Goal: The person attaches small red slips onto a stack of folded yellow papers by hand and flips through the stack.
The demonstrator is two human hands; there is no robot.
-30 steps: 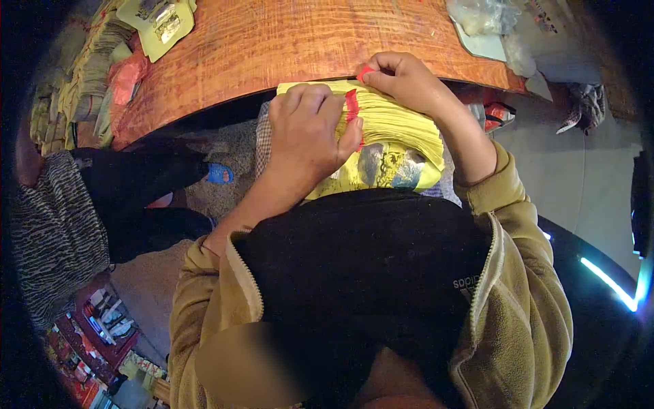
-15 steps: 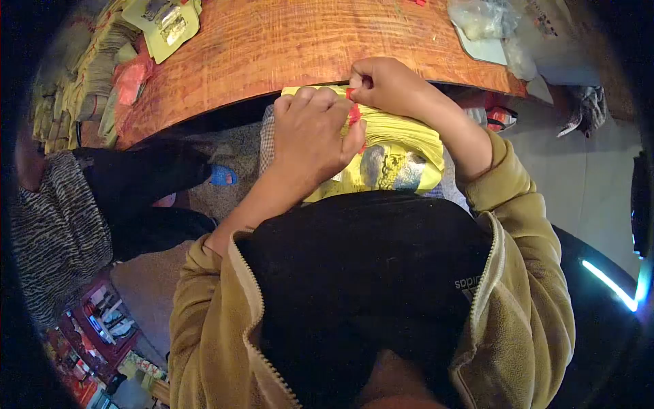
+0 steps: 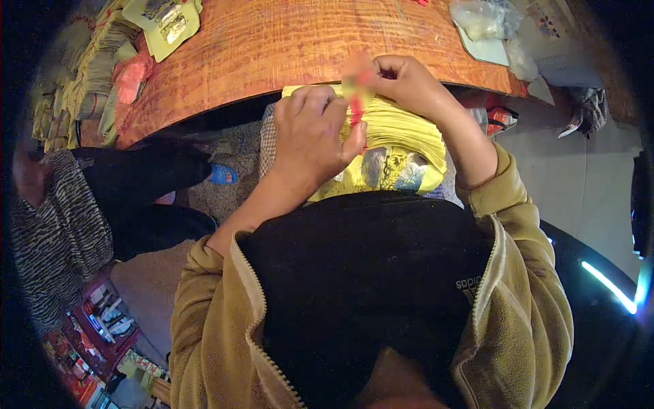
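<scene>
A thick stack of yellow paper sheets (image 3: 402,129) with silver-and-gold foil print rests on my lap, against the table edge. A red strip (image 3: 355,112) runs across the stack between my hands. My left hand (image 3: 310,133) bends its fingers over the left part of the stack and holds it down, thumb beside the red strip. At the far edge, my right hand (image 3: 402,82) pinches the upper end of the red strip with thumb and forefinger. A blurred patch covers its fingertips, so the exact grip is partly hidden.
Across the front stretches a wooden table (image 3: 272,48). Bundled paper stacks (image 3: 99,75), a red plastic piece (image 3: 131,78) and foil-printed yellow sheets (image 3: 163,27) lie at left. Clear plastic bags (image 3: 485,19) sit at right. Another person's patterned sleeve (image 3: 61,225) shows at left.
My right hand has shifted slightly to the right with its fingers at the strip's upper end. My left hand stays on the stack, almost unmoved.
</scene>
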